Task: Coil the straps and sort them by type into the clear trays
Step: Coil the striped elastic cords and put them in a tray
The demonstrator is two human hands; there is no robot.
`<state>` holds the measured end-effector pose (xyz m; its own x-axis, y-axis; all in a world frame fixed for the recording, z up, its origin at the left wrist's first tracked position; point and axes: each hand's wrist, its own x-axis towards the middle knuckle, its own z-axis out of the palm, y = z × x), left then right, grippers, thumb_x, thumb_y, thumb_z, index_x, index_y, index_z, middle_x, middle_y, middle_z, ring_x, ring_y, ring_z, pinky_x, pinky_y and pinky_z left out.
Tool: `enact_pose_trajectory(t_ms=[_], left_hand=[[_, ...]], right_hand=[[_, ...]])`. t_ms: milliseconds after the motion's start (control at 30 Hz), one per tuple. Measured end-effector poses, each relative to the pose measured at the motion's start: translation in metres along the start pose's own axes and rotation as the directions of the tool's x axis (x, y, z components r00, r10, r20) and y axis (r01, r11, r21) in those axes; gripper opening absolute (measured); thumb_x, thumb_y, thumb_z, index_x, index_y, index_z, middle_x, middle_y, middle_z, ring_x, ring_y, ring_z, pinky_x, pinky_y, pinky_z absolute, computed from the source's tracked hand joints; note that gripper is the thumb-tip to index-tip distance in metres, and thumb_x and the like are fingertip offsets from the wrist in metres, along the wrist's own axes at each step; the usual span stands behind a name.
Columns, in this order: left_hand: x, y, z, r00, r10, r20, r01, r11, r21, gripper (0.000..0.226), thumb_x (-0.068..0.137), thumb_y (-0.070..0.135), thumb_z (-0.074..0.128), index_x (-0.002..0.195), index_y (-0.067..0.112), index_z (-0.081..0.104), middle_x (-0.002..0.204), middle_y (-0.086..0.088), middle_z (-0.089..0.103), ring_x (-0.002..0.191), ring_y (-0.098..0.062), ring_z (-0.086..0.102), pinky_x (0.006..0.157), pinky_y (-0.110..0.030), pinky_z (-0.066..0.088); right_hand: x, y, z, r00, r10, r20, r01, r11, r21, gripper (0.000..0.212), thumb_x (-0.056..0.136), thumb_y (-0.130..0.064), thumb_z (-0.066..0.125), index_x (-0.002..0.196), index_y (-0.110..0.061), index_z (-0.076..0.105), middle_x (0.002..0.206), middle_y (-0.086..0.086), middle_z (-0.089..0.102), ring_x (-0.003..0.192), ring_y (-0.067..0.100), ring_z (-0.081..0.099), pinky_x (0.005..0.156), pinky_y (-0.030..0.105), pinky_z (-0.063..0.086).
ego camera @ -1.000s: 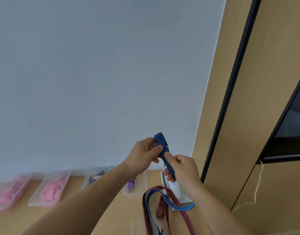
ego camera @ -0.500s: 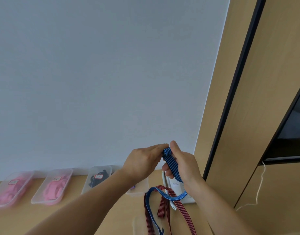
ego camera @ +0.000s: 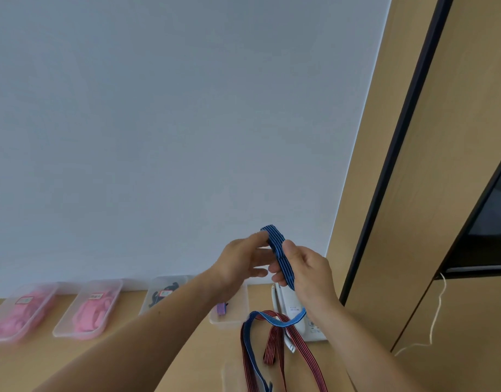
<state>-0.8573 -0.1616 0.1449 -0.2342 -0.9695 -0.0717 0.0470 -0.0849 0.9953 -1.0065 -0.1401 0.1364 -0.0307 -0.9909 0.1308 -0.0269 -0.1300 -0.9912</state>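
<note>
The blue strap (ego camera: 277,242) is held up in front of the wall (ego camera: 187,108). Its folded top sits between the left hand (ego camera: 240,264), whose thumb and fingers pinch it, and the right hand (ego camera: 308,271), whose thumb presses it against curled fingers. The tail drops to the worktop (ego camera: 158,352) and crosses a red strap (ego camera: 272,345). Along the wall stand four clear trays. The left tray (ego camera: 49,299) and the second tray (ego camera: 117,290) hold pink straps, the third tray (ego camera: 170,278) holds black ones, and the fourth tray (ego camera: 240,304), partly behind the left wrist, holds one small striped coil (ego camera: 221,309). The tray labels are too blurred to read. A fifth tray (ego camera: 229,374) is cut off at the bottom edge. A white device (ego camera: 314,332) lies half hidden under the right hand. Wooden panels (ego camera: 413,193) and a white cord (ego camera: 436,315) fill the right side.
</note>
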Motion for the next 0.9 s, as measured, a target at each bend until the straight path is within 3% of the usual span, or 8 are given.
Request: enact_pose_trajectory(t_ms=[67, 233, 433, 533, 600, 700, 767, 900], left_hand=[[-0.002, -0.001, 0.001, 0.997, 0.061, 0.051, -0.058, 0.997, -0.059, 0.037, 0.098, 0.034, 0.052, 0.106, 0.001, 0.068, 0.095, -0.009, 0.072, 0.088, -0.021, 0.068, 0.085, -0.035, 0.055], [0.004, -0.008, 0.001, 0.989, 0.144, -0.021, -0.146, 0.985, -0.097, 0.024, 0.1, 0.017, 0.055, 0.118, 0.003, 0.061, 0.115, -0.009, 0.073, 0.105, -0.031, 0.069, 0.095, -0.042, 0.054], [0.006, -0.01, 0.001, 0.975, 0.187, -0.12, -0.205, 0.967, -0.152, 0.021, 0.101, 0.01, 0.053, 0.119, 0.003, 0.058, 0.111, -0.013, 0.073, 0.092, -0.033, 0.072, 0.084, -0.043, 0.057], [0.004, -0.009, -0.004, 0.965, 0.244, -0.101, -0.244, 0.97, 0.011, 0.023, 0.101, 0.013, 0.055, 0.123, 0.009, 0.056, 0.106, -0.01, 0.075, 0.092, -0.034, 0.072, 0.082, -0.043, 0.059], [0.003, -0.009, -0.006, 0.944, 0.314, -0.103, -0.292, 0.939, 0.184, 0.026, 0.1, 0.014, 0.056, 0.126, 0.013, 0.054, 0.109, -0.004, 0.074, 0.09, -0.022, 0.073, 0.077, -0.033, 0.058], [0.001, -0.012, -0.01, 0.88, 0.469, -0.08, -0.373, 0.784, 0.496, 0.028, 0.098, 0.012, 0.057, 0.125, 0.019, 0.055, 0.111, 0.007, 0.071, 0.087, -0.003, 0.07, 0.074, -0.019, 0.052], [-0.002, -0.015, -0.013, 0.818, 0.574, 0.024, -0.439, 0.597, 0.672, 0.028, 0.098, 0.013, 0.057, 0.125, 0.02, 0.058, 0.105, 0.008, 0.071, 0.088, -0.003, 0.068, 0.079, -0.021, 0.052], [-0.008, -0.016, -0.016, 0.664, 0.717, 0.212, -0.55, 0.276, 0.789, 0.03, 0.098, 0.015, 0.054, 0.127, 0.019, 0.062, 0.1, 0.012, 0.071, 0.083, 0.001, 0.06, 0.078, -0.011, 0.047]], right_hand=[[-0.001, 0.002, 0.002, 1.0, 0.006, 0.027, -0.005, 1.0, -0.026, 0.034, 0.098, -0.035, 0.052, 0.09, -0.006, 0.067, 0.068, 0.008, 0.073, 0.054, 0.017, 0.068, 0.054, 0.028, 0.055], [-0.002, 0.005, 0.002, 0.997, 0.08, 0.012, -0.079, 0.995, -0.066, 0.041, 0.098, -0.039, 0.052, 0.086, -0.001, 0.065, 0.062, 0.01, 0.071, 0.048, 0.018, 0.063, 0.049, 0.03, 0.05], [-0.005, 0.003, 0.0, 0.992, 0.116, 0.058, -0.113, 0.992, -0.059, 0.045, 0.101, -0.037, 0.049, 0.087, 0.002, 0.066, 0.06, 0.012, 0.069, 0.047, 0.02, 0.06, 0.049, 0.03, 0.048], [-0.006, 0.001, -0.002, 0.99, 0.12, 0.074, -0.118, 0.993, -0.026, 0.043, 0.101, -0.034, 0.049, 0.09, 0.004, 0.066, 0.061, 0.013, 0.069, 0.049, 0.021, 0.06, 0.053, 0.033, 0.049], [-0.006, -0.001, -0.002, 0.99, 0.121, 0.07, -0.121, 0.993, -0.005, 0.043, 0.101, -0.033, 0.05, 0.089, 0.005, 0.066, 0.061, 0.014, 0.069, 0.049, 0.02, 0.06, 0.054, 0.032, 0.049], [-0.006, -0.003, -0.001, 0.992, 0.109, 0.066, -0.109, 0.994, 0.007, 0.045, 0.101, -0.034, 0.05, 0.087, 0.006, 0.066, 0.059, 0.013, 0.068, 0.048, 0.016, 0.059, 0.052, 0.028, 0.049], [-0.005, -0.005, -0.001, 0.991, 0.106, 0.083, -0.108, 0.994, 0.025, 0.05, 0.101, -0.039, 0.048, 0.084, 0.005, 0.066, 0.057, 0.012, 0.065, 0.047, 0.016, 0.056, 0.052, 0.027, 0.046], [-0.006, -0.008, 0.0, 0.988, 0.087, 0.126, -0.093, 0.995, 0.042, 0.06, 0.094, -0.054, 0.047, 0.083, 0.001, 0.066, 0.055, 0.01, 0.062, 0.047, 0.017, 0.053, 0.049, 0.024, 0.044]])
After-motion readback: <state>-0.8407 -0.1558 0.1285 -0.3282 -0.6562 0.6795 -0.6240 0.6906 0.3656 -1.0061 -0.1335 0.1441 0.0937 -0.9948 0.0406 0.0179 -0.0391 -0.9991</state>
